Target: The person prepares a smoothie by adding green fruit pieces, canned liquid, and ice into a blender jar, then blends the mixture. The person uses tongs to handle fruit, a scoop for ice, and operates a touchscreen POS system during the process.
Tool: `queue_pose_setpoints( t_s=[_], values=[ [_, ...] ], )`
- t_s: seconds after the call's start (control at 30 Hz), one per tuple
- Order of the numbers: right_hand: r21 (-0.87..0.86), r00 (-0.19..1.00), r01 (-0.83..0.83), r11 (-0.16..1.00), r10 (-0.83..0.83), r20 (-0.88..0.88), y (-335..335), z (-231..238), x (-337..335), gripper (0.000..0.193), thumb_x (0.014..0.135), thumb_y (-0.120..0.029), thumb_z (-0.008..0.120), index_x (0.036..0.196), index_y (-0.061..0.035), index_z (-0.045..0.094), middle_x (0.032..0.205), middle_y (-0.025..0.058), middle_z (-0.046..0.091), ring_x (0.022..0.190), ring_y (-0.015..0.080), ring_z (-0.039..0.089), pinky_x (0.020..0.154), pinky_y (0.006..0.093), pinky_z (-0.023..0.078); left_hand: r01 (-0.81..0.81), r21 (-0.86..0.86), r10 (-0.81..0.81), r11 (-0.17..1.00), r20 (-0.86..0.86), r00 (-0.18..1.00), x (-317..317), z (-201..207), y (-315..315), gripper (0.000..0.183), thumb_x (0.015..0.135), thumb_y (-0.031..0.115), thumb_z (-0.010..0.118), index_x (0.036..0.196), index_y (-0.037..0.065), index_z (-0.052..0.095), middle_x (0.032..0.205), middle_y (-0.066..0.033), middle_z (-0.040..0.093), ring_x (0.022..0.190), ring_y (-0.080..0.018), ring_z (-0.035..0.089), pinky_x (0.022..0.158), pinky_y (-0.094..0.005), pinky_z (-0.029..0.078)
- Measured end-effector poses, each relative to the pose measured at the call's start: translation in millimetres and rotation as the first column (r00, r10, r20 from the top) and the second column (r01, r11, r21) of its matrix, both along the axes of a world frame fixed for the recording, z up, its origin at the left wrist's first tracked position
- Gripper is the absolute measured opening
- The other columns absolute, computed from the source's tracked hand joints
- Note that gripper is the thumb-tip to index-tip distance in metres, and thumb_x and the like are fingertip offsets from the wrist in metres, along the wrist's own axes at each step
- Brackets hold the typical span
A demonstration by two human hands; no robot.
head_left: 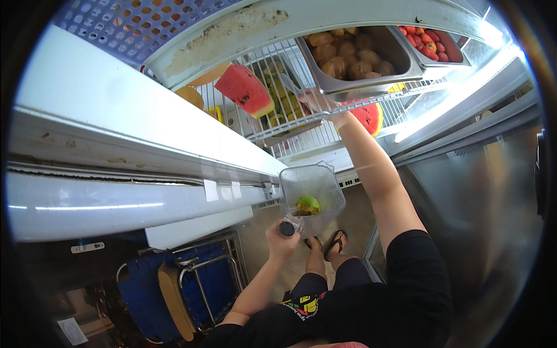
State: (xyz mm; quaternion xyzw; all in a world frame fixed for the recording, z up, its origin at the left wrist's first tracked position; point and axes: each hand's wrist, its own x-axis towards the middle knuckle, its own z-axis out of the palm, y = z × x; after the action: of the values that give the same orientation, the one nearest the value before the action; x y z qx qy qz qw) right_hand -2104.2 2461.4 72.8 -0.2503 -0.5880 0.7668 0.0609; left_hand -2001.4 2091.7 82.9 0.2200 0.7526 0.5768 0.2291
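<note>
My left hand (282,240) is wrapped round the handle of a clear, square blender jug (328,185), which has a black round cap at the handle's end. Down inside the jug lies a green and brownish piece of fruit (307,205). With the arm stretched forward, my right hand (318,102) reaches into the fridge under a wire shelf (278,124). It is beside a heap of yellow-green fruit (285,104), next to a pale, long thing (290,84) I cannot make out. Shelf wires and a metal pan partly hide its fingers.
A watermelon wedge (243,90) lies on the wire shelf, left of a steel pan (400,72) of brown fruit and another of red fruit (426,43). Cut watermelon (369,119) shows below. A purple basket (127,26) stands upper left; folded blue chairs (203,278) lean lower left.
</note>
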Motion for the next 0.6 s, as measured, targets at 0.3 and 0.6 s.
queue_pose_setpoints(
  t_s=[0.3,0.6],
  values=[
    [0.620,0.983,0.049,0.783,-0.148,0.109,38,-51,-101,0.028,0.084,-0.020,0.055,0.104,-0.0023,0.062,0.064,0.0153,0.058,0.059,0.0216,0.059,0.056,0.0355,0.047,0.022,-0.179,-0.038,0.984,-0.087,0.995,0,-9,-18,0.017,0.063,0.006,0.067,0.076,0.000,0.058,0.069,-0.0022,0.060,0.065,-0.0087,0.056,0.060,-0.0253,0.046],
    [0.778,0.970,-0.015,0.628,-0.179,0.163,57,-62,-131,0.027,0.084,-0.021,0.056,0.102,-0.0026,0.063,0.067,0.0171,0.059,0.062,0.0249,0.060,0.057,0.0370,0.047,-0.040,-0.135,0.025,0.990,-0.114,0.993,5,-10,-20,0.020,0.061,0.007,0.070,0.075,0.002,0.058,0.067,-0.0026,0.059,0.066,-0.0104,0.058,0.061,-0.0265,0.047]
  ],
)
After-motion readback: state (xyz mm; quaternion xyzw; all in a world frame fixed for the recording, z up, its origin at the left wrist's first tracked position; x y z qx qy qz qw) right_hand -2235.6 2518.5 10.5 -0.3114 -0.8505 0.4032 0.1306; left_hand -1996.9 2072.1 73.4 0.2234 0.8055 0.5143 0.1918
